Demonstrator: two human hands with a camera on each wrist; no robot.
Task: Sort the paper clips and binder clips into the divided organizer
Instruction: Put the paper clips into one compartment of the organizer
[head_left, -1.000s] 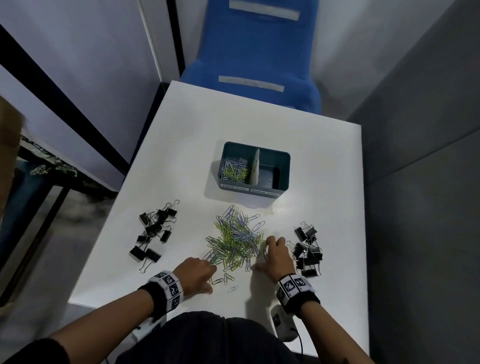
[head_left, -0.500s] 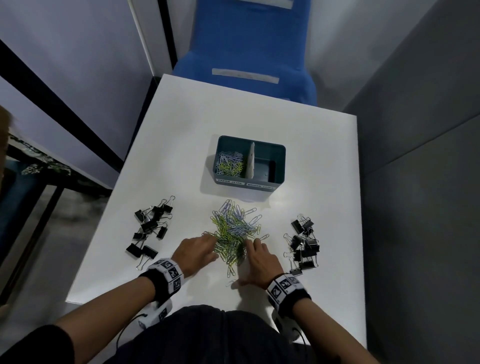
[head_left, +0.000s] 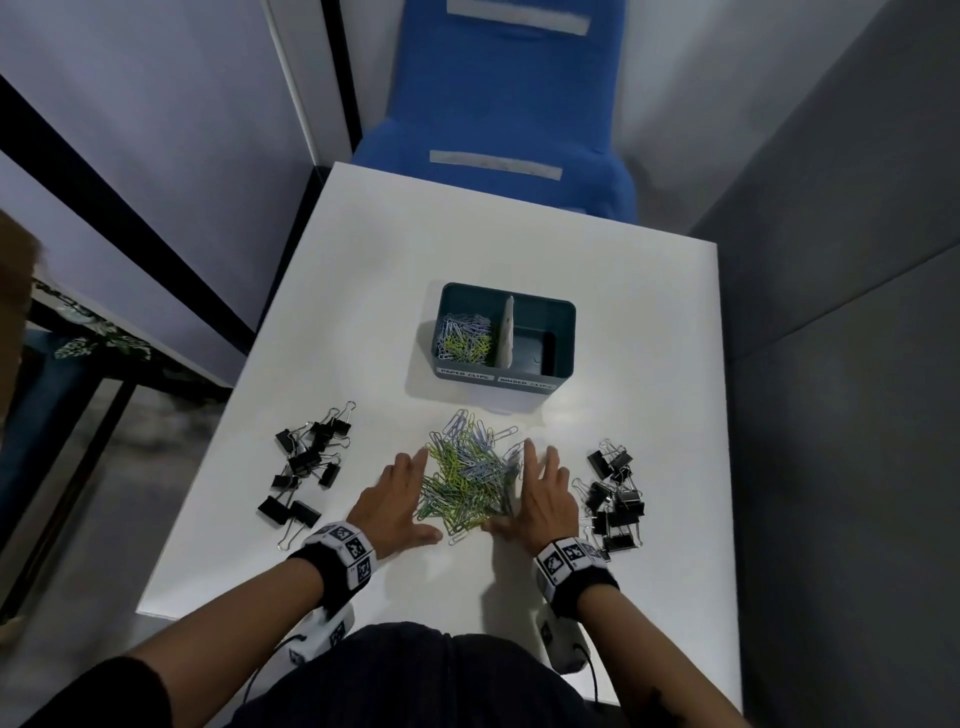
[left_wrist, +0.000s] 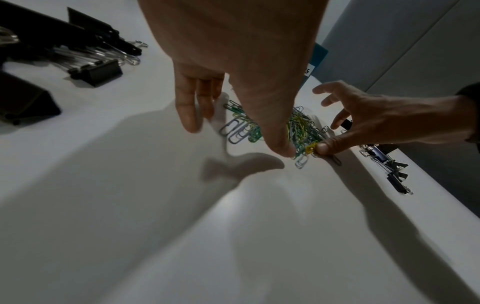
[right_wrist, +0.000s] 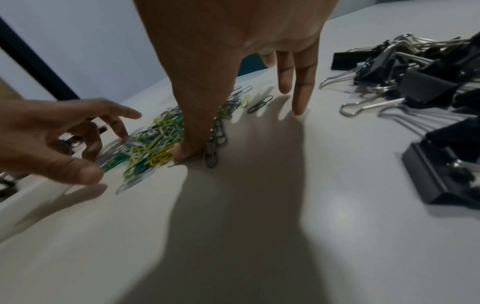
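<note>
While the bench (head_left: 363, 291) carries everything, the divided organizer (head_left: 563, 332) serves as landmark: teal, set mid-bench, its partition running away from the person, left compartment labelled for paper clips and partly filled with them, right compartment labelled for binder clips and seemingly empty. Binder clips, left group (head_left: 306, 462): black, scattered nearer the person than the organizer and well to its left, handles pointing every way. Binder clips, right group (head_left: 613, 493): same kind, nearer than the organizer and to its right, just beside the right wrist. Paper clip pile (head_left: 470, 478): green, yellow and pale clips, directly on the near side of the organizer, heap longer along the line from person to organizer than across; single clips lie at all angles, so no common heading can be given. Left hand (head_left: 392, 499): grip spread, fingers straight, flat on the bench against the pile's left edge. Right hand (head_left: 543, 493): grip likewise spread, fingers straight, against the pile's right edge; both thumbs meet the pile's near end in the wrist views. Judgement: the pile sits between the two grips, equally near each; the scoop closes inward, then carries away from the person and slightly left into the left compartment.
</note>
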